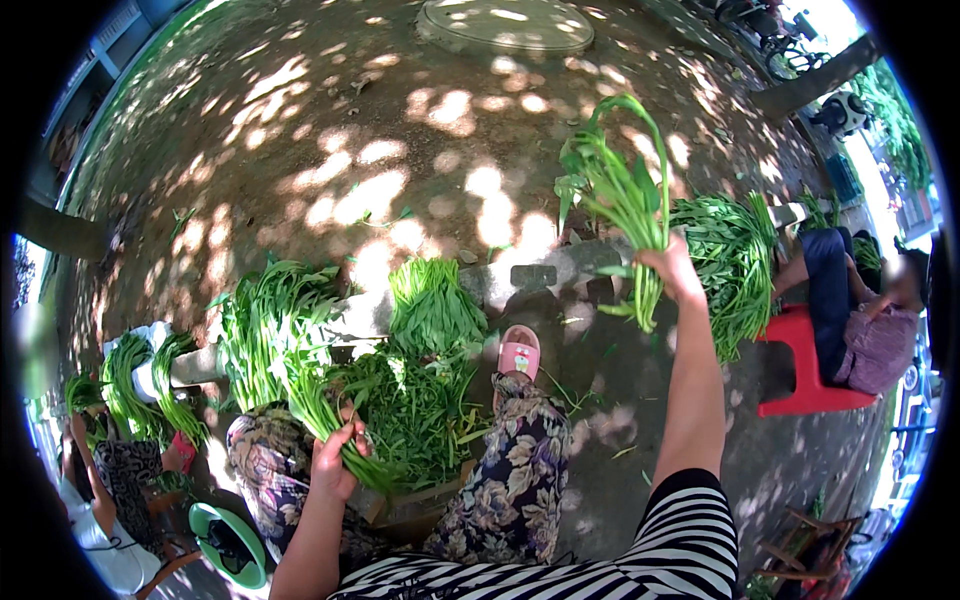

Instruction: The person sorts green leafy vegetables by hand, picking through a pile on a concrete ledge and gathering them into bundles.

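Observation:
Long green leafy stems fill both of my hands. My left hand (338, 458) is closed around a bunch of greens (315, 405), held low over my lap. Raised out to the right, my right hand (672, 268) grips another bunch of greens (622, 195), its stems fanning upward and one long stem curling over at the top. Between my knees lies a loose heap of greens (415, 405). On the low concrete ledge ahead rest a neat bundle (435, 300), a larger pile (270, 310) to its left and another pile (728, 255) beside my right hand.
A person sits at the right by a red plastic stool (805, 365); another sits at the far left near more bundles (130, 385). A green basin (228, 545) stands at lower left. Beyond the ledge (510, 275) lies sun-dappled dirt (330, 130) with a round concrete cover (505, 25).

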Demonstrator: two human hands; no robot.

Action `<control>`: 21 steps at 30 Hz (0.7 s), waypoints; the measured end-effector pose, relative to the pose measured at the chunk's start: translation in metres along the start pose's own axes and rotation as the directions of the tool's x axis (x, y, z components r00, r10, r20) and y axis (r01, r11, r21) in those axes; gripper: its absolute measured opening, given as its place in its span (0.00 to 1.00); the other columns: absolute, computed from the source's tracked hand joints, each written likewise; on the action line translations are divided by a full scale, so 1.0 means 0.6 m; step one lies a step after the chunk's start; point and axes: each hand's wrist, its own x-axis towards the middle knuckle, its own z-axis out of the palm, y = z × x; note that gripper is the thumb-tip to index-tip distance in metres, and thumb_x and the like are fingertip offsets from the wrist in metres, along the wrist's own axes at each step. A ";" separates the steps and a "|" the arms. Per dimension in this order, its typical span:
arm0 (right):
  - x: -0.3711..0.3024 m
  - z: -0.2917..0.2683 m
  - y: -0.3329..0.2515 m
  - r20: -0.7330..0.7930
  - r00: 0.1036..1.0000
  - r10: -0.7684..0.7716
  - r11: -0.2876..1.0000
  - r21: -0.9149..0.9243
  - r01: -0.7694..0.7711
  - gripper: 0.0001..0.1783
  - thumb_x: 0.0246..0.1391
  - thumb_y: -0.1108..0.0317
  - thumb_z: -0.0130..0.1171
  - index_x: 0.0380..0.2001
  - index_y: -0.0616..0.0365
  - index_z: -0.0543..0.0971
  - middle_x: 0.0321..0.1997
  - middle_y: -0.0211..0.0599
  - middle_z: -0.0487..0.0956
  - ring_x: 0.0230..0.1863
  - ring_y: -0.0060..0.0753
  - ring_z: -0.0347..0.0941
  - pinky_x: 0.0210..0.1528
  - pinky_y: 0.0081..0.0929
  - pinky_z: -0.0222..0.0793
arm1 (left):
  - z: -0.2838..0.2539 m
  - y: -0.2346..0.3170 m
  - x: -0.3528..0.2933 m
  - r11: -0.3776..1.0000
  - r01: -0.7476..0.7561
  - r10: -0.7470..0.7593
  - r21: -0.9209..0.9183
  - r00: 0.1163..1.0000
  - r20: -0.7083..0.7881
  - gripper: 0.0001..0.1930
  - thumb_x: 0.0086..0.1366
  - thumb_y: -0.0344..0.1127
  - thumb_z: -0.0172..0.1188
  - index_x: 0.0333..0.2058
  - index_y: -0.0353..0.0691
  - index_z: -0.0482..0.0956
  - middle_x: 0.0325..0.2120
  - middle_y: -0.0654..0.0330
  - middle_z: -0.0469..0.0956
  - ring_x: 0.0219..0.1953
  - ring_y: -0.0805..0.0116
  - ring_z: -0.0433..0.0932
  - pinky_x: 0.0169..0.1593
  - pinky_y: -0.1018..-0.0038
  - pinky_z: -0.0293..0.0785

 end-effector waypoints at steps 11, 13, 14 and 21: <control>-0.084 0.052 0.383 0.091 0.853 0.514 0.832 0.188 -0.521 0.16 0.34 0.79 0.54 0.33 0.63 0.73 0.26 0.35 0.74 0.25 0.29 0.72 0.29 0.30 0.70 | 0.030 -0.021 0.026 0.985 0.112 -0.092 0.131 0.985 -0.147 0.12 0.56 0.30 0.52 0.40 0.37 0.70 0.29 0.60 0.71 0.23 0.70 0.69 0.28 0.75 0.67; -0.081 0.039 0.395 0.087 0.820 0.566 0.809 0.132 -0.573 0.15 0.34 0.79 0.55 0.33 0.63 0.73 0.25 0.36 0.74 0.24 0.30 0.72 0.29 0.30 0.70 | 0.034 -0.022 0.034 0.982 0.119 -0.097 0.150 0.985 -0.142 0.12 0.56 0.29 0.50 0.41 0.39 0.68 0.27 0.60 0.71 0.22 0.70 0.69 0.27 0.75 0.67; -0.081 0.031 0.401 0.083 0.801 0.593 0.794 0.105 -0.598 0.15 0.34 0.79 0.55 0.32 0.63 0.73 0.25 0.36 0.74 0.24 0.30 0.72 0.28 0.30 0.70 | 0.036 -0.023 0.037 0.980 0.123 -0.101 0.159 0.985 -0.139 0.12 0.57 0.29 0.50 0.42 0.39 0.68 0.26 0.60 0.71 0.22 0.69 0.69 0.26 0.75 0.67; -0.059 -0.007 0.304 0.123 0.688 0.715 0.699 -0.103 -0.708 0.12 0.32 0.79 0.56 0.27 0.64 0.73 0.22 0.38 0.74 0.21 0.32 0.71 0.23 0.32 0.71 | 0.037 -0.030 0.027 0.984 0.110 -0.088 0.137 0.984 -0.153 0.11 0.57 0.28 0.50 0.40 0.39 0.70 0.29 0.59 0.72 0.23 0.69 0.70 0.29 0.75 0.67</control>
